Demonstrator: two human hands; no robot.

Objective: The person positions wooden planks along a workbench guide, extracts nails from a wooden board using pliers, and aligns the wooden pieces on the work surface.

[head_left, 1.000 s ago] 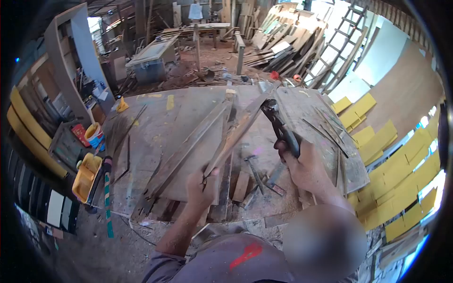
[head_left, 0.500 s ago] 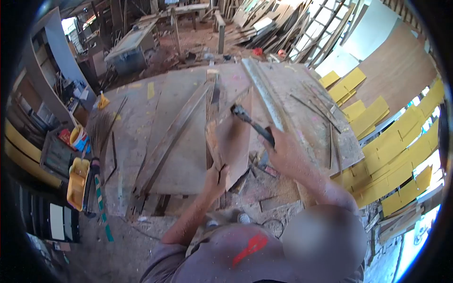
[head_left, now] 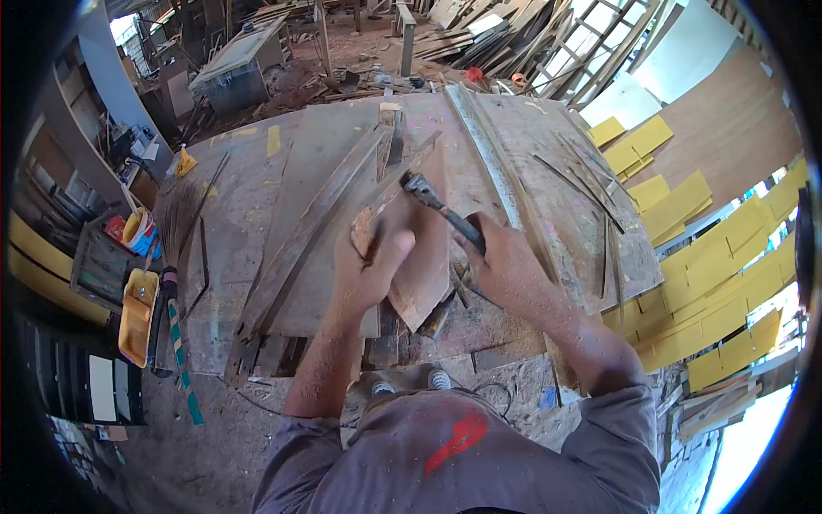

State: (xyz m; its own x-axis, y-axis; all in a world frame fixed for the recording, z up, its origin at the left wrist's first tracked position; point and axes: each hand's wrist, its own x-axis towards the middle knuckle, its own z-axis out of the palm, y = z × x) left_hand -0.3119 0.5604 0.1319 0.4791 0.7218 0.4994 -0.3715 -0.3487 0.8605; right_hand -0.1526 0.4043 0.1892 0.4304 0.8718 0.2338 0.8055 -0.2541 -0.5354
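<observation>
A wooden board (head_left: 424,248) stands tilted over the worktable, its broad face turned to the right and its lower end pointed. My left hand (head_left: 366,270) is closed around the board's left edge, with the thumb raised. My right hand (head_left: 501,261) grips the dark handle of a hammer-like tool (head_left: 441,208). The tool's metal head is at the board's upper left edge; whether it touches cannot be made out. Left of the board, a long wooden beam (head_left: 312,227) lies slantwise on the worktable (head_left: 235,184).
A long pale metal-like strip (head_left: 484,154) and thin sticks (head_left: 582,193) lie on the table's right half. Beyond the left edge are a yellow tray (head_left: 137,317) and a paint bucket (head_left: 139,231). Yellow panels (head_left: 715,283) stand at the right. Scrap wood lies behind.
The board has turned and moved left, showing more of its broad face. My left hand has shifted up along its edge. My right hand has brought the tool left, to the board.
</observation>
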